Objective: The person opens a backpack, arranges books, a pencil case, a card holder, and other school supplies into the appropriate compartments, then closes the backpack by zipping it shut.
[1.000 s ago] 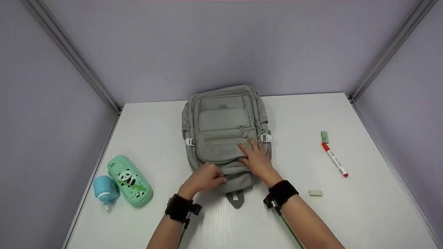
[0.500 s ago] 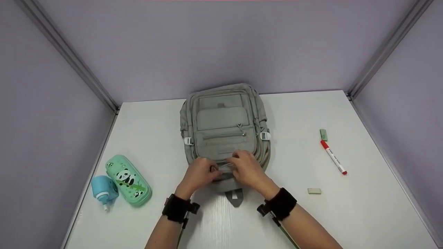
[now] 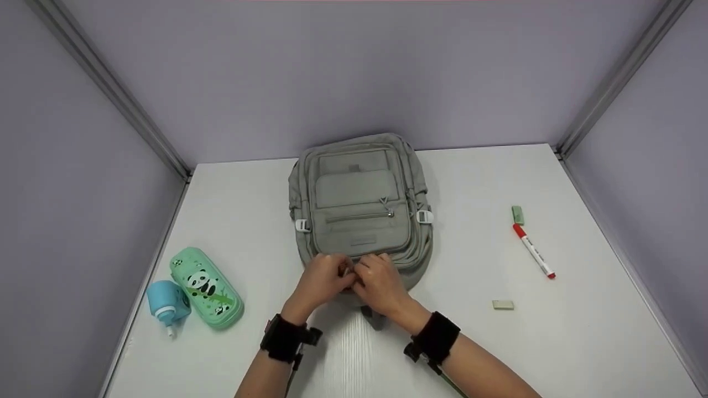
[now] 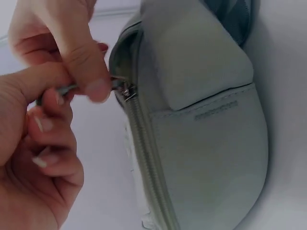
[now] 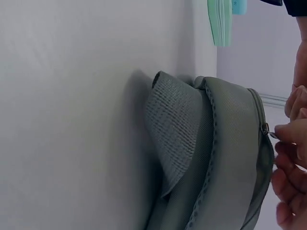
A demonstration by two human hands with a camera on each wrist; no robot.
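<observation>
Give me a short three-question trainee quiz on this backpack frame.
1. True or false: both hands meet at the near end of the grey backpack.
2. What does the left hand pinch? A) red marker B) zipper pull C) eraser
3. Which side of the backpack is the panda pencil case on?

Key: 1 true. 2 B, the zipper pull. 3 The person's left; the red marker lies on the right. The right hand pinches there too.

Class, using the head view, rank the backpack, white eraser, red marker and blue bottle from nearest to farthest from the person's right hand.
1. Backpack: under the right hand.
2. White eraser: to the right.
3. Red marker: farther right.
4. Blue bottle: far left.
</observation>
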